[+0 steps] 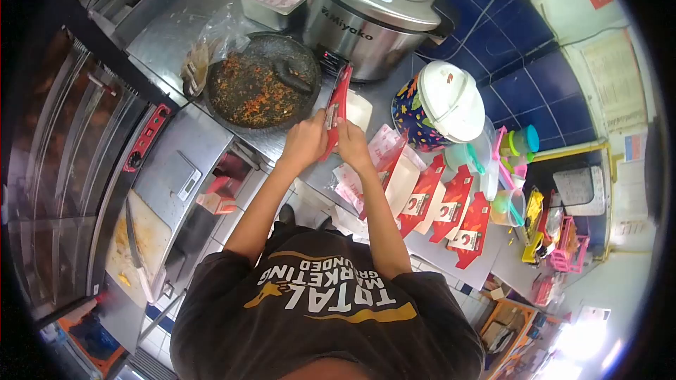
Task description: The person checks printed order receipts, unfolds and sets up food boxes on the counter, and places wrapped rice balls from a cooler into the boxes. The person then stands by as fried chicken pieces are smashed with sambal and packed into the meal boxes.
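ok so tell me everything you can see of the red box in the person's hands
The red box looks like thin printed card, with a glossy red outer side, a small pale printed patch and a cream-white part showing to the right. Its red side stands steeply, seen almost edge-on. The left hand and right hand grip its lower end. In the picture it sits between the dark stone dish and the right-hand cartons. Whether it is fully folded is unclear.

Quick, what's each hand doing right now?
Left hand: closed, holding the red carton by its near end.
Right hand: closed, holding the same carton from the other side.
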`<state>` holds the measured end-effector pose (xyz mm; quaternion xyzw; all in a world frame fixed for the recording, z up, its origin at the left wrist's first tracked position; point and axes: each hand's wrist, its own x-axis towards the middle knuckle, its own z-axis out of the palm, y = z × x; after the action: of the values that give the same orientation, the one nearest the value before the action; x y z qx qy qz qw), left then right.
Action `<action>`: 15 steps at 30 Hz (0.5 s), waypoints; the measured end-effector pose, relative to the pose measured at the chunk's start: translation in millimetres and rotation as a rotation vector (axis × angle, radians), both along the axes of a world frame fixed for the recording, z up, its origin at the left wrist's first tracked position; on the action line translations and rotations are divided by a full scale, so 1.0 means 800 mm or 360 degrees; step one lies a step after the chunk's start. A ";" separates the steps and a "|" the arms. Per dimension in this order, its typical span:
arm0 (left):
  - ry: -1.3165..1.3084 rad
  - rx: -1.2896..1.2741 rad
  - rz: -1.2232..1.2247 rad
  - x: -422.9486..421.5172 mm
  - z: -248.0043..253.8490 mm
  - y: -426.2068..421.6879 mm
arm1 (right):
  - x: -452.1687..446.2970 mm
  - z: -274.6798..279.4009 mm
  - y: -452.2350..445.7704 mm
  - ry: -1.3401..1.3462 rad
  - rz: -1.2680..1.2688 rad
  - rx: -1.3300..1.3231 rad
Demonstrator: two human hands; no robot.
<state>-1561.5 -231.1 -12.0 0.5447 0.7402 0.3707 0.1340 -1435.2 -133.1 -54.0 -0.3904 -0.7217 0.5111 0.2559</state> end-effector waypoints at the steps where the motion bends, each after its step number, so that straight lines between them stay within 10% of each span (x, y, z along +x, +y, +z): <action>1: 0.0004 -0.0012 -0.0020 0.002 0.004 0.001 | 0.001 0.015 -0.005 -0.0098 0.0040 0.0058; 6: 0.0359 -0.0324 0.0183 0.013 0.022 0.017 | 0.014 0.107 -0.047 -0.0076 -0.0143 0.0634; 15: 0.0640 -0.0144 0.0320 -0.003 0.028 0.003 | 0.097 0.187 -0.076 -0.0022 -0.0379 0.0143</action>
<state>-1563.7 -228.7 10.1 0.5245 0.8185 0.2326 -0.0296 -1357.6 -193.6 95.3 -0.4650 -0.6940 0.4417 0.3271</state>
